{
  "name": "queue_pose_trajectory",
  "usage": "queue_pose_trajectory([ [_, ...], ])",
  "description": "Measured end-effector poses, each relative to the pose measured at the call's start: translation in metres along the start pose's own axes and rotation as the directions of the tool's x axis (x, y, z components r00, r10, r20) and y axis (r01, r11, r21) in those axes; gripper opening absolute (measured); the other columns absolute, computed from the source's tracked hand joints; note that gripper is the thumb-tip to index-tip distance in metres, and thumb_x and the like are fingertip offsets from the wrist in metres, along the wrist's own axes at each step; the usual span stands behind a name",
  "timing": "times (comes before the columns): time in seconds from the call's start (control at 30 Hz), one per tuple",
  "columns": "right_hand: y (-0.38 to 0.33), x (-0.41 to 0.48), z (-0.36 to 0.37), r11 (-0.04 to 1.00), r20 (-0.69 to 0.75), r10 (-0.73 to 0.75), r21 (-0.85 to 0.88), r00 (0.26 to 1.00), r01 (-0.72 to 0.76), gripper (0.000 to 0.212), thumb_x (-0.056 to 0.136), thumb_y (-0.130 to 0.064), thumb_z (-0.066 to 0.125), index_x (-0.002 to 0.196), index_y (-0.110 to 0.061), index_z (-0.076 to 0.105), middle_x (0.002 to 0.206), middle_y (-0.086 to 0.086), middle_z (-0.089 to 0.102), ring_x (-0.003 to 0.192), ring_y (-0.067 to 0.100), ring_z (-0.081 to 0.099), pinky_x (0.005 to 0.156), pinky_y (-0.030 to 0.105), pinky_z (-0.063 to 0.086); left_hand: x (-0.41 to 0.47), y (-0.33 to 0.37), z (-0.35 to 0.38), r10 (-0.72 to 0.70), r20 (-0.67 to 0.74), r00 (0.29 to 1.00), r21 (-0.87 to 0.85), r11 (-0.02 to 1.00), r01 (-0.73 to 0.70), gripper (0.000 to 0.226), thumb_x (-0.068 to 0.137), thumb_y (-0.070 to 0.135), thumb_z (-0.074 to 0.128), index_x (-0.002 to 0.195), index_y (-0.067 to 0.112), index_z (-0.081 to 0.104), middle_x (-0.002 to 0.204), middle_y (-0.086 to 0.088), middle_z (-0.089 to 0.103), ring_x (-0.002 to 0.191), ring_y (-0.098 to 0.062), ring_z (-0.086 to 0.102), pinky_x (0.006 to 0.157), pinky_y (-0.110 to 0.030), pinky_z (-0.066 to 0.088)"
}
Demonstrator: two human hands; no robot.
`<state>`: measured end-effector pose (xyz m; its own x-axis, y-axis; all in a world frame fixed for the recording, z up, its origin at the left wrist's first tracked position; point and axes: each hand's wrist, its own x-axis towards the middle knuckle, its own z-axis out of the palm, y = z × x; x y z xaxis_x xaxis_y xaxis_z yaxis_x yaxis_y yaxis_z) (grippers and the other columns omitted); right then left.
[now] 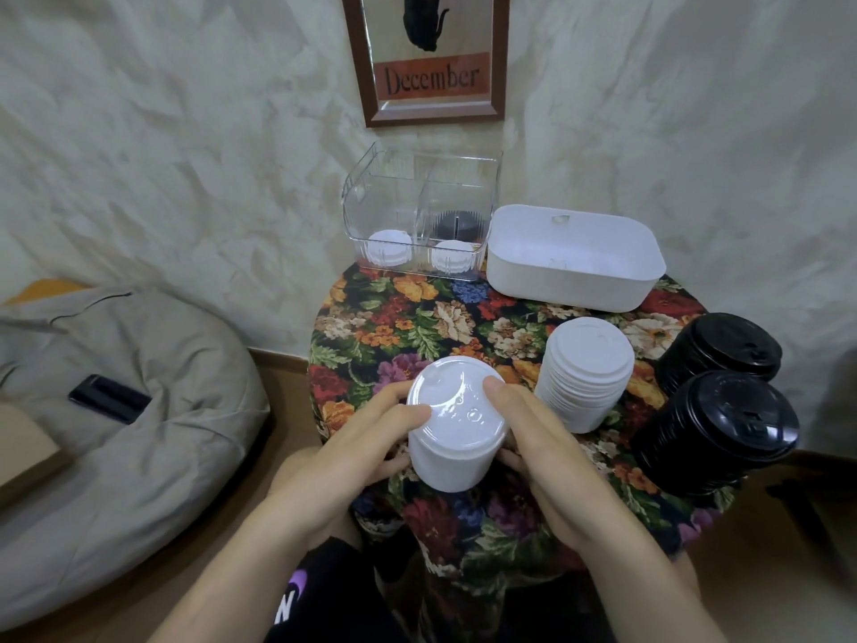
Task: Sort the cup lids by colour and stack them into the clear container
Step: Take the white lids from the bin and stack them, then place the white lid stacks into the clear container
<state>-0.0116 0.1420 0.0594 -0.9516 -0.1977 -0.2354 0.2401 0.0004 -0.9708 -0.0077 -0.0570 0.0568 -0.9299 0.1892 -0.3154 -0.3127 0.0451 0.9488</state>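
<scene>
both grips are closed around one tall stack of white lids (452,438) at the near edge of the surface (417,317). the left grip (371,438) wraps its left side with the thumb lying over the top lid, and the right grip (542,438) wraps the other side with the thumb on the rim. whether the stack's base rests on the cloth or hangs just above it is not clear.

the clear container (491,187) stands at the far edge, well apart from the hands. it already has a few white lids in its front left section (388,247), more white lids front right (452,255) and black lids (457,225) behind those.

the step in hand looks like carrying this white stack over to a white section. to do it well, keep a thumb pressing on the top lid and squeeze the sides evenly, since nested lids probably slide and fan apart if tipped. carry it upright, pass left of the other white stack (585,378), and lower it straight down onto the lids already there so the rims nest. the two black stacks (721,350) (716,431) wait at the right.
</scene>
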Motion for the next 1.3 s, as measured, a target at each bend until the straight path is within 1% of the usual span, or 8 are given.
queue_pose_trajectory([
  [0.13, -0.002, 0.004, 0.002, 1.0, 0.028, -0.018, -0.018, 0.999, 0.018, 0.057, 0.084, -0.068, 0.059, 0.126, -0.029, 0.067, 0.124, -0.014, 0.071, 0.118, 0.003, 0.064, 0.111, 0.042, 0.046, -0.002, -0.003, -0.006, 0.025, 0.012, 1.0, -0.034, 0.999, -0.025, 0.035, 0.079, 0.057, 0.065, 0.112, 0.051, 0.07, 0.125, 0.02, 0.07, 0.118, 0.001, 0.064, 0.1, -0.033, 0.049],
  [0.3, -0.003, 0.012, 0.006, 0.999, 0.107, -0.014, -0.038, 0.994, 0.018, 0.066, 0.079, -0.075, 0.06, 0.13, -0.034, 0.067, 0.129, -0.015, 0.069, 0.123, 0.004, 0.062, 0.114, 0.043, 0.042, 0.0, -0.002, -0.013, 0.104, -0.003, 0.995, -0.029, 0.994, -0.104, 0.047, 0.089, 0.047, 0.056, 0.134, 0.035, 0.062, 0.132, 0.014, 0.069, 0.124, -0.003, 0.062, 0.105, -0.032, 0.046],
  [0.5, -0.009, 0.032, 0.012, 0.998, 0.078, -0.039, -0.046, 0.996, 0.043, 0.065, 0.076, -0.075, 0.062, 0.126, -0.034, 0.067, 0.128, -0.014, 0.07, 0.124, 0.006, 0.061, 0.115, 0.046, 0.04, 0.016, 0.002, -0.021, 0.159, -0.036, 0.987, -0.054, 0.986, -0.161, 0.041, 0.082, 0.056, 0.064, 0.121, 0.046, 0.069, 0.13, 0.014, 0.07, 0.122, -0.006, 0.064, 0.103, -0.035, 0.045],
  [0.63, -0.012, 0.045, 0.016, 0.997, 0.109, -0.044, -0.056, 0.993, 0.051, 0.065, 0.077, -0.071, 0.064, 0.13, -0.034, 0.066, 0.13, -0.013, 0.069, 0.124, 0.007, 0.062, 0.115, 0.046, 0.042, 0.02, -0.001, -0.03, 0.191, 0.01, 0.981, -0.038, 0.981, -0.191, 0.045, 0.096, 0.046, 0.056, 0.139, 0.035, 0.058, 0.139, 0.01, 0.065, 0.132, -0.01, 0.059, 0.112, -0.04, 0.041],
  [0.9, -0.021, 0.077, 0.033, 0.99, 0.062, -0.139, -0.008, 0.988, 0.139, 0.06, 0.079, -0.066, 0.064, 0.13, -0.034, 0.066, 0.13, -0.01, 0.069, 0.123, 0.011, 0.063, 0.113, 0.048, 0.044, 0.043, 0.016, -0.05, 0.239, -0.03, 0.971, -0.011, 0.971, -0.239, 0.049, 0.09, 0.053, 0.059, 0.137, 0.044, 0.059, 0.141, 0.013, 0.062, 0.133, -0.01, 0.057, 0.115, -0.048, 0.041],
  [1.07, -0.022, 0.108, 0.041, 0.976, 0.035, -0.213, -0.025, 0.976, 0.214, 0.059, 0.082, -0.064, 0.066, 0.134, -0.035, 0.062, 0.135, -0.007, 0.065, 0.126, 0.015, 0.061, 0.111, 0.051, 0.046, 0.073, 0.026, -0.062, 0.291, -0.09, 0.952, -0.029, 0.955, -0.295, 0.058, 0.084, 0.055, 0.059, 0.138, 0.034, 0.061, 0.139, 0.007, 0.065, 0.129, -0.014, 0.061, 0.11, -0.045, 0.047],
  [1.2, -0.026, 0.136, 0.043, 0.967, 0.091, -0.236, -0.081, 0.968, 0.243, 0.068, 0.076, -0.066, 0.068, 0.138, -0.042, 0.055, 0.133, -0.022, 0.062, 0.124, -0.001, 0.058, 0.102, 0.024, 0.05, 0.097, 0.029, -0.082, 0.318, -0.116, 0.941, -0.038, 0.945, -0.324, 0.067, 0.084, 0.053, 0.057, 0.144, 0.023, 0.056, 0.142, -0.001, 0.063, 0.132, -0.021, 0.06, 0.108, -0.048, 0.049],
  [1.3, -0.036, 0.154, 0.049, 0.967, 0.071, -0.242, -0.067, 0.968, 0.247, 0.062, 0.081, -0.059, 0.071, 0.138, -0.039, 0.056, 0.126, -0.028, 0.063, 0.118, -0.007, 0.059, 0.09, 0.01, 0.048, 0.113, 0.041, -0.09, 0.317, -0.148, 0.937, -0.071, 0.941, -0.33, 0.057, 0.086, 0.057, 0.063, 0.136, 0.03, 0.064, 0.141, -0.004, 0.064, 0.131, -0.024, 0.06, 0.105, -0.047, 0.049],
])
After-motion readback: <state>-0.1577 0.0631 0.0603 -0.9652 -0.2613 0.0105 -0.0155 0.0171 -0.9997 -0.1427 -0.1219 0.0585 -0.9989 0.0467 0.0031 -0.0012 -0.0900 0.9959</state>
